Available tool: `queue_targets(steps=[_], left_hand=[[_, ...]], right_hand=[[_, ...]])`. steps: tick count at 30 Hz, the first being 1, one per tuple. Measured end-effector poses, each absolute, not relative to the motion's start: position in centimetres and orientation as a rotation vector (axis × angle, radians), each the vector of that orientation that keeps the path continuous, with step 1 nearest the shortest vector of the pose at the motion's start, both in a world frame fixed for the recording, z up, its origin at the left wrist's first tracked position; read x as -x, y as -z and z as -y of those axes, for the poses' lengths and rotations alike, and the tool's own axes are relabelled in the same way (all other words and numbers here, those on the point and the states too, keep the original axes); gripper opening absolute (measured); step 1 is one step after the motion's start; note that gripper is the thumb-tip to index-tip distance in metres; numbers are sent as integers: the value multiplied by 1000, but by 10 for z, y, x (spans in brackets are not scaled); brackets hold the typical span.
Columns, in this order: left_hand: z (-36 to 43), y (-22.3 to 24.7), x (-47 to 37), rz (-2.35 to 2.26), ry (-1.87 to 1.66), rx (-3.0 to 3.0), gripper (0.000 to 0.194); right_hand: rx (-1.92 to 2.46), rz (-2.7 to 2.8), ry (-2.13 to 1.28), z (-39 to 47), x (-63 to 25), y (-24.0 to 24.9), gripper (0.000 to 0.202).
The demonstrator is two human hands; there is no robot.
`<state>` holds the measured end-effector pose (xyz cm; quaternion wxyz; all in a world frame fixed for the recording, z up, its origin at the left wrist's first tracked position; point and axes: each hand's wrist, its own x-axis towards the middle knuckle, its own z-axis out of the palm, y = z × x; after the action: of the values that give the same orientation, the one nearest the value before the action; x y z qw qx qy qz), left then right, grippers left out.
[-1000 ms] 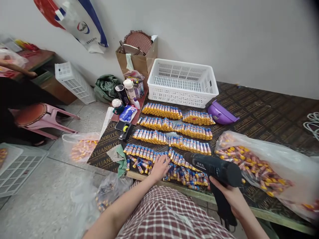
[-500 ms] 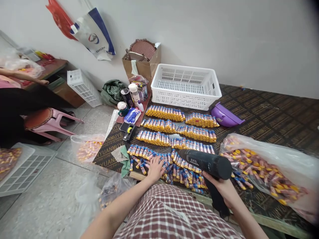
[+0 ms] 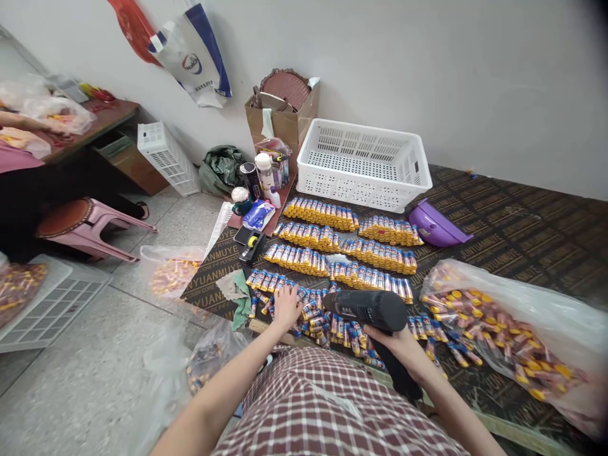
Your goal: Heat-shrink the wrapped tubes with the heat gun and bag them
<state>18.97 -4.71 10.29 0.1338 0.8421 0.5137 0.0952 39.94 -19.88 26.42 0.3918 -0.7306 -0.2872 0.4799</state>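
My right hand (image 3: 403, 347) is wrapped round the handle of a black hair dryer (image 3: 368, 309). Its nozzle points left over small tubes with blue labels and yellow ends. My left hand (image 3: 287, 308) rests on the front row of these tubes (image 3: 268, 282), fingers apart and slightly bent; its fingertips touch the tubes. Loose tubes (image 3: 349, 332) lie jumbled between my hands along the table's front edge. Behind them, more tubes stand stacked in neat rows (image 3: 304, 259).
A white plastic crate (image 3: 365, 187) and a purple basin (image 3: 439, 223) stand behind the rows. To the right lies a clear bag of tubes (image 3: 503, 329). A tape dispenser (image 3: 251, 247) and green cloth (image 3: 241, 301) are at left. A co-worker's arm (image 3: 21, 120) shows at another table.
The hair dryer has moved left in my right hand, nearer my left hand. My left hand has shifted slightly left and back along the front row. The camera view has turned a little left.
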Motion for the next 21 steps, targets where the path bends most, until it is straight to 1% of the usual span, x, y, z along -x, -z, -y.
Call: queue_targets(steps=[3, 5, 7, 11, 14, 21], left_hand=[[53, -104, -183, -1489, -229, -2427, 39], [59, -104, -178, -1486, -200, -2410, 31], [63, -103, -172, -1483, -184, -2385, 25], [69, -102, -160, -1475, -235, -2292, 19], [69, -100, -148, -1470, -361, -2166, 13], [46, -92, -97, -1786, -749, -1650, 16]], right_hand=[[1843, 805, -1202, 192, -397, -264, 44], [1812, 866, -1178, 188, -395, -262, 48], [1797, 903, -1176, 183, -392, -261, 47], [1792, 927, -1195, 171, -381, -261, 42], [1770, 953, -1213, 158, -372, -260, 42], [1717, 993, -1293, 127, -348, -265, 46]])
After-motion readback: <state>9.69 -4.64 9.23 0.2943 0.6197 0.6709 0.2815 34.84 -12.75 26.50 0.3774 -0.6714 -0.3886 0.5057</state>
